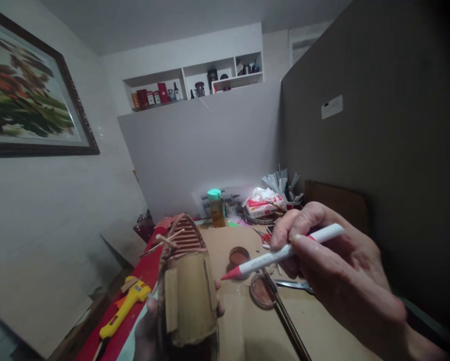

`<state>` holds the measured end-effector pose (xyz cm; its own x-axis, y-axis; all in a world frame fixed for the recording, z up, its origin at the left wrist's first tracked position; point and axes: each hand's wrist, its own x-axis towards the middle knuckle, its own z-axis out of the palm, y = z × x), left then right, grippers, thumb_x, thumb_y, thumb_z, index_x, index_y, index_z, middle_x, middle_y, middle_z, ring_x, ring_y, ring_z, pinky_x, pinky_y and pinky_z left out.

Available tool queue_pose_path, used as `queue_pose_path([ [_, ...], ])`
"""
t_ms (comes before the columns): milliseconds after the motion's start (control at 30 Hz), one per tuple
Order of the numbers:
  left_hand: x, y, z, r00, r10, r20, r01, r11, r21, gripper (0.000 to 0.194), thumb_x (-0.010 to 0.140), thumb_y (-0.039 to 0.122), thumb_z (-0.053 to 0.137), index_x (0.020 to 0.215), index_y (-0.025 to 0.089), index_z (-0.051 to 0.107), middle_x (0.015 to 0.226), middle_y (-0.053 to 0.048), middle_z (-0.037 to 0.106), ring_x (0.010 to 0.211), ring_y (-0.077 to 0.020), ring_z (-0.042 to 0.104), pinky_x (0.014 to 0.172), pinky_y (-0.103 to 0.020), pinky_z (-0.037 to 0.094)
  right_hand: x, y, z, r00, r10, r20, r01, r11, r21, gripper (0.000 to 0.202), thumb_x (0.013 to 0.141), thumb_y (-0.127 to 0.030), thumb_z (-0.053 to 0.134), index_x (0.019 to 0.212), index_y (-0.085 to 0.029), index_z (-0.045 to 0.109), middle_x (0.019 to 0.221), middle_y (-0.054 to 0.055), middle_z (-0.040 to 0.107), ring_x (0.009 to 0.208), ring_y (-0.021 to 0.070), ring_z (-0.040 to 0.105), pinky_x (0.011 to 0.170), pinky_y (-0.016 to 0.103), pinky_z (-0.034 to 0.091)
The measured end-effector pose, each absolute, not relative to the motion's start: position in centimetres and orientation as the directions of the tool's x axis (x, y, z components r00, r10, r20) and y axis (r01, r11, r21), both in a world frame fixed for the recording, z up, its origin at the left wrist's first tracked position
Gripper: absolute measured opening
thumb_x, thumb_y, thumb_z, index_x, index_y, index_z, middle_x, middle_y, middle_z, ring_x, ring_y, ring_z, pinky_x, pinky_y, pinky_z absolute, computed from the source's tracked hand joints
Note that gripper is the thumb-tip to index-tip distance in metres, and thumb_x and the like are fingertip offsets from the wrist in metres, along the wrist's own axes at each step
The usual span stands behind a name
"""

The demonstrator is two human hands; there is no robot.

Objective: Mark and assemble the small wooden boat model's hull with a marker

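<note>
Your right hand (345,271) is closed around a white marker with a red tip (281,255), thumb and fingers pinching its barrel, the tip pointing left toward the model. Your left hand (149,326) grips a cardboard boat model (189,286) from below and behind; only the thumb at the model's lower left and a fingertip at its right edge show, so the grip looks closed but most of the hand is hidden. The model stands nearly upright, its ribbed bow pointing away from you, small wooden sticks poking out near the top.

The marker's tip hangs just right of the model's upper side, apart from it. Just under the tip, two round brown lids (240,256) lie on the cardboard-covered table (247,326), and a thin dark rod runs below your right hand toward you. Beyond your right fingers lie red-handled scissors (262,235). Left of your left hand, a yellow glue gun (125,308) rests on a red surface. Farther off, past the model, stands a bottle with a green cap (216,205).
</note>
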<state>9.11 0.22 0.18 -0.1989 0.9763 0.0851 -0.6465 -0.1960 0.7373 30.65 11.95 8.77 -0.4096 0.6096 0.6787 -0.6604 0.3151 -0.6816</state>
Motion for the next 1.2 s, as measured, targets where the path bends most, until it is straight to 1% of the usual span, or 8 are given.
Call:
queue_pose_path([
  [133, 8.0, 0.5, 0.0, 0.082, 0.991, 0.105, -0.877, 0.021, 0.480, 0.071, 0.076, 0.048, 0.084, 0.129, 0.005, 0.063, 0.133, -0.017, 0.063, 0.117, -0.0295, 0.067, 0.106, -0.034, 0.050, 30.4, 11.9, 8.6, -0.392, 0.619, 0.680, -0.644, 0.342, -0.684, 0.017, 0.103, -0.020, 0.058, 0.086, -0.021, 0.061, 0.090, 0.000, 0.063, 0.065, 0.0083, 0.061, 0.052, 0.014, 0.054],
  [267, 7.7, 0.7, 0.1, 0.140, 0.987, 0.082, -0.914, 0.097, 0.394, 0.061, 0.079, 0.054, 0.080, 0.116, 0.005, 0.073, 0.087, -0.012, 0.077, 0.066, -0.0199, 0.069, 0.059, -0.027, 0.055, 29.9, 11.8, 8.4, -0.383, 0.633, 0.673, -0.627, 0.357, -0.692, 0.015, 0.102, -0.022, 0.061, 0.087, -0.022, 0.062, 0.092, -0.002, 0.064, 0.065, 0.0064, 0.061, 0.059, 0.013, 0.056],
  [333, 7.7, 0.7, 0.3, 0.080, 0.994, 0.074, -0.911, 0.043, 0.411, 0.058, 0.082, 0.057, 0.076, 0.111, 0.007, 0.075, 0.075, -0.008, 0.073, 0.054, -0.0165, 0.060, 0.054, -0.026, 0.052, 29.5, 11.4, 8.2, -0.377, 0.644, 0.665, -0.599, 0.379, -0.706, 0.013, 0.099, -0.026, 0.067, 0.087, -0.024, 0.063, 0.092, -0.002, 0.065, 0.065, 0.0069, 0.062, 0.059, 0.013, 0.057],
  [433, 7.9, 0.6, 0.7, 0.032, 0.999, 0.036, -0.903, 0.013, 0.430, 0.063, 0.085, 0.059, 0.071, 0.110, 0.002, 0.075, 0.090, -0.015, 0.075, 0.075, -0.0241, 0.069, 0.078, -0.031, 0.059, 29.0, 10.5, 7.8, -0.366, 0.636, 0.679, -0.527, 0.460, -0.715, 0.012, 0.095, -0.027, 0.072, 0.087, -0.026, 0.063, 0.094, -0.001, 0.066, 0.072, 0.0126, 0.067, 0.058, 0.019, 0.058],
  [633, 8.5, 0.2, 1.4, -0.023, 0.997, -0.073, -0.987, -0.011, 0.161, 0.052, 0.076, 0.044, 0.084, 0.118, 0.014, 0.074, 0.110, -0.011, 0.076, 0.106, -0.0338, 0.070, 0.109, -0.043, 0.049, 28.4, 9.9, 6.4, -0.373, 0.453, 0.810, -0.413, 0.701, -0.582, 0.022, 0.092, -0.012, 0.071, 0.098, -0.031, 0.062, 0.092, -0.001, 0.068, 0.078, 0.0172, 0.071, 0.067, 0.025, 0.061],
  [800, 7.8, 0.4, 0.8, -0.086, 0.993, -0.080, -0.971, -0.065, 0.228, 0.037, 0.076, 0.043, 0.083, 0.110, 0.030, 0.078, 0.126, -0.001, 0.071, 0.120, -0.0338, 0.064, 0.114, -0.045, 0.044, 28.2, 10.5, 5.9, -0.374, 0.270, 0.887, -0.349, 0.846, -0.404, 0.006, 0.100, -0.025, 0.065, 0.100, -0.027, 0.071, 0.093, 0.004, 0.075, 0.078, 0.0199, 0.072, 0.068, 0.026, 0.065],
  [1067, 7.2, 0.5, -1.0, -0.218, 0.973, -0.077, -0.855, -0.153, 0.496, 0.036, 0.079, 0.036, 0.082, 0.115, 0.033, 0.076, 0.120, -0.002, 0.073, 0.125, -0.0357, 0.061, 0.119, -0.047, 0.039, 27.8, 10.6, 6.2, -0.501, 0.493, 0.711, -0.301, 0.671, -0.678, 0.016, 0.101, -0.029, 0.062, 0.104, -0.035, 0.077, 0.107, 0.003, 0.076, 0.086, 0.0206, 0.074, 0.072, 0.024, 0.065],
  [1200, 8.9, 0.5, 0.4, -0.373, 0.917, -0.145, -0.863, -0.285, 0.417, 0.085, 0.067, 0.020, 0.092, 0.138, 0.048, 0.054, 0.125, 0.007, 0.071, 0.129, -0.0273, 0.058, 0.119, -0.039, 0.040, 27.6, 11.0, 6.1, -0.579, 0.310, 0.754, -0.205, 0.839, -0.504, 0.027, 0.097, -0.006, 0.056, 0.112, -0.027, 0.062, 0.113, 0.005, 0.067, 0.106, 0.0198, 0.067, 0.087, 0.028, 0.058],
])
